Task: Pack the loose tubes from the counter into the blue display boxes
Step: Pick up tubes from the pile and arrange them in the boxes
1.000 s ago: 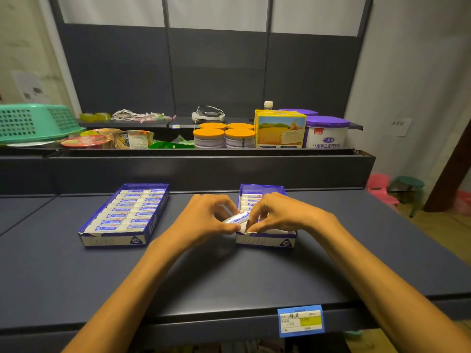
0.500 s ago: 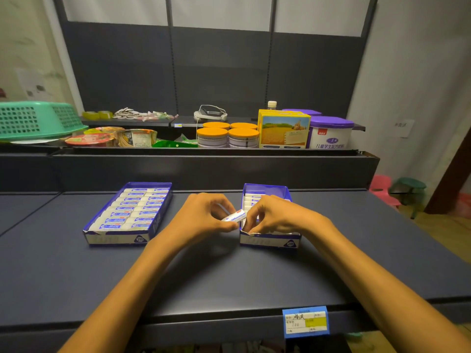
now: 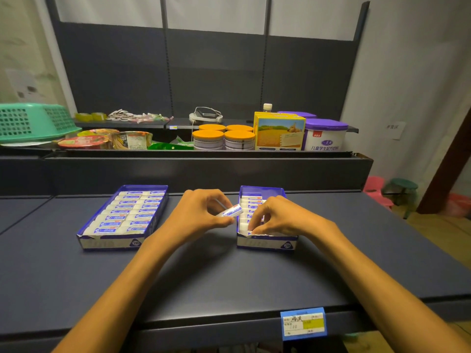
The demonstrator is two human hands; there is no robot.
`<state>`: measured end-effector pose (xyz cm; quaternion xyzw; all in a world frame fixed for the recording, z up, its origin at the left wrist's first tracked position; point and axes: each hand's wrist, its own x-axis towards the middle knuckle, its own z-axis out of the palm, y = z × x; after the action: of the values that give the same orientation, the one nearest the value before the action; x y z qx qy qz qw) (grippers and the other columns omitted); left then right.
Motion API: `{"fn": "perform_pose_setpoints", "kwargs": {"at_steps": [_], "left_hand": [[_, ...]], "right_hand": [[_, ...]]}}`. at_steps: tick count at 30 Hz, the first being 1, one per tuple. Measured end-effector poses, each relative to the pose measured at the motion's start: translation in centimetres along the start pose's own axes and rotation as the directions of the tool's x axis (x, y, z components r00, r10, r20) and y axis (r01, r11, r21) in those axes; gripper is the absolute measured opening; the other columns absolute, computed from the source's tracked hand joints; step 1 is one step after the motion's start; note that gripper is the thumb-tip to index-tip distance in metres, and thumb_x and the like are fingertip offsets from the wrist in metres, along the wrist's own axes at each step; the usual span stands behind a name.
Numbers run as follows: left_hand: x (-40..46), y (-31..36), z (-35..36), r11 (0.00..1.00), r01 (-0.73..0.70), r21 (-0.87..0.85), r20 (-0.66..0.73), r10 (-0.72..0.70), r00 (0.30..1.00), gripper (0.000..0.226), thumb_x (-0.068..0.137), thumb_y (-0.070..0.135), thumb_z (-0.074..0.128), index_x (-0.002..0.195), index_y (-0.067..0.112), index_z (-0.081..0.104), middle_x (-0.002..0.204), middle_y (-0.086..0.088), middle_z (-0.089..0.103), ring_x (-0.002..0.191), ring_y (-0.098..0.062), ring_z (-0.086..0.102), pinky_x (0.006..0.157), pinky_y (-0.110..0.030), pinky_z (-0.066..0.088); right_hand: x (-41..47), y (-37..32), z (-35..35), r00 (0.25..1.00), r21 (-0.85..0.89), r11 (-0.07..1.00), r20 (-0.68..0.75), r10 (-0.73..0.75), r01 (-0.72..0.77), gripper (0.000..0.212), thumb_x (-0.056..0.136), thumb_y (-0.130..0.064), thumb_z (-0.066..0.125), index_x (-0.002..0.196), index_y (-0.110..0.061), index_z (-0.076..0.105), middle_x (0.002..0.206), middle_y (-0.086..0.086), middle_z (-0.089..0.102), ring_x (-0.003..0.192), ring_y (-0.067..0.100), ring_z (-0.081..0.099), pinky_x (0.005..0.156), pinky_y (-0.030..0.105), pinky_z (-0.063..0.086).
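Tube (image 3: pixel 230 210) is pinched by left hand (image 3: pixel 201 216) beside right display box (image 3: pixel 266 242), rows steadied by right hand (image 3: pixel 276 217) fingertips for insertion

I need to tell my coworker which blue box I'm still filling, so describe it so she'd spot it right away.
On the dark counter below the shelf of tins, two blue display boxes sit side by side. Yours is the right blue box, under the right hand. Unlike the left blue box, which is packed with two full columns of tubes, it shows only one column.
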<state>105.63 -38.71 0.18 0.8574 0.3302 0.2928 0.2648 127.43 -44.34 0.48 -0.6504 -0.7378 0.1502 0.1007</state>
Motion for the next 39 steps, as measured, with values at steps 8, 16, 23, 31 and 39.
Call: {"fn": "perform_pose_setpoints", "kwargs": {"at_steps": [8, 16, 23, 31, 39], "left_hand": [[1.1, 0.7, 0.0, 0.996, -0.076, 0.046, -0.012, 0.076, 0.997, 0.027, 0.077, 0.029, 0.079, 0.098, 0.02, 0.066, 0.097, 0.001, 0.073, 0.077, 0.002, 0.066, 0.066, -0.014, 0.055], [5.2, 1.6, 1.7, 0.969, -0.138, 0.203, 0.009, 0.139, 0.99, 0.029, 0.081, 0.03, 0.076, 0.106, 0.022, 0.064, 0.107, 0.001, 0.072, 0.098, -0.014, 0.064, 0.079, -0.04, 0.058], [9.3, 2.3, 5.0, 0.911, -0.192, 0.366, 0.039, 0.192, 0.981, 0.025, 0.082, 0.032, 0.074, 0.105, 0.024, 0.066, 0.108, 0.005, 0.064, 0.097, -0.012, 0.06, 0.078, -0.029, 0.052], [13.2, 2.1, 7.8, 0.94, -0.167, 0.299, 0.043, 0.161, 0.986, 0.022, 0.082, 0.027, 0.075, 0.101, 0.021, 0.066, 0.102, 0.001, 0.07, 0.089, -0.013, 0.064, 0.078, -0.034, 0.057], [14.1, 1.2, 9.1, 0.951, -0.183, 0.249, 0.107, 0.161, 0.981, 0.024, 0.078, 0.022, 0.079, 0.098, 0.015, 0.068, 0.096, -0.001, 0.071, 0.082, -0.012, 0.065, 0.078, -0.031, 0.058]], "right_hand": [[-0.4, 0.3, -0.4, 0.999, 0.046, 0.999, -0.039, -0.003, 0.005, 0.023, 0.086, -0.035, 0.07, 0.107, -0.026, 0.072, 0.098, -0.012, 0.064, 0.076, 0.001, 0.058, 0.056, 0.009, 0.04], [-2.0, 4.8, -3.0, 0.912, 0.001, 0.98, -0.367, 0.184, -0.197, 0.033, 0.086, -0.038, 0.069, 0.117, -0.027, 0.062, 0.114, -0.004, 0.062, 0.098, 0.008, 0.057, 0.08, 0.028, 0.053], [-2.3, 6.3, -3.4, 0.896, -0.116, 0.951, -0.383, 0.224, -0.287, 0.053, 0.089, -0.047, 0.062, 0.136, -0.029, 0.047, 0.138, -0.001, 0.047, 0.126, 0.015, 0.046, 0.096, 0.034, 0.044], [-0.5, 7.7, -3.5, 0.896, -0.111, 0.964, -0.406, 0.179, -0.243, 0.066, 0.087, -0.052, 0.063, 0.143, -0.028, 0.037, 0.143, -0.001, 0.045, 0.129, 0.017, 0.045, 0.099, 0.037, 0.044], [0.7, 8.5, -2.8, 0.933, -0.062, 0.98, -0.324, 0.159, -0.188, 0.067, 0.083, -0.052, 0.068, 0.14, -0.028, 0.041, 0.141, -0.004, 0.048, 0.126, 0.015, 0.048, 0.1, 0.038, 0.046]]}}
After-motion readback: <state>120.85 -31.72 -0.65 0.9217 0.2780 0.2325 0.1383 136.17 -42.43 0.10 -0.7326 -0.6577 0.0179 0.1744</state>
